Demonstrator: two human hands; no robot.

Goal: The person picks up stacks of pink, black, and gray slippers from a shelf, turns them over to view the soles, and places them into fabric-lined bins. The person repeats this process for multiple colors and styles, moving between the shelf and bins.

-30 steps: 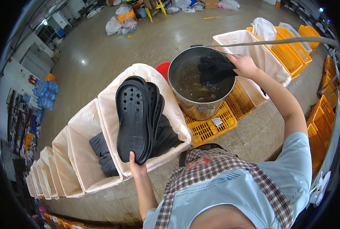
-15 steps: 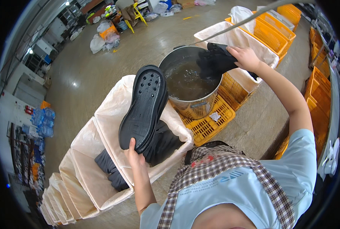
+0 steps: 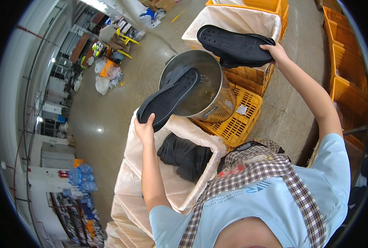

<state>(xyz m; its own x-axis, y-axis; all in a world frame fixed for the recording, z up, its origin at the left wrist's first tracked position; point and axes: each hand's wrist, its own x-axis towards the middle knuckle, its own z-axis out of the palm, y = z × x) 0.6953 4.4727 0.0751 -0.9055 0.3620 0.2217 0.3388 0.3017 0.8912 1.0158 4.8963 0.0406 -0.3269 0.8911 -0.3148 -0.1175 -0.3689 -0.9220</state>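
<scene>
My left hand [image 3: 145, 129] is closed on the heel end of a small stack of black shoe soles [image 3: 167, 100]. Their perforated toe ends tilt over the near-left rim of a large metal pot [image 3: 226, 102] of murky liquid. My right hand [image 3: 276, 54] grips a second bunch of black shoe soles [image 3: 237, 46] by one end. These lie roughly level above the pot's far-right rim and the front of a white-lined crate [image 3: 246, 18]. Below my left forearm, a white-lined bin [image 3: 206, 134] contains more black soles [image 3: 184, 157].
Under the pot is a yellow plastic crate [image 3: 244, 109] with a scrap of white paper on it. More yellow crates [image 3: 345, 78] line the right side. Lined bins [image 3: 128, 198] continue at the lower left. Bagged items [image 3: 107, 74] and water bottles [image 3: 82, 177] stand farther off.
My left hand has brought its soles from above the near bin to the pot's rim. My right hand has lifted its soles out from the pot, toward the far crate. The view has turned.
</scene>
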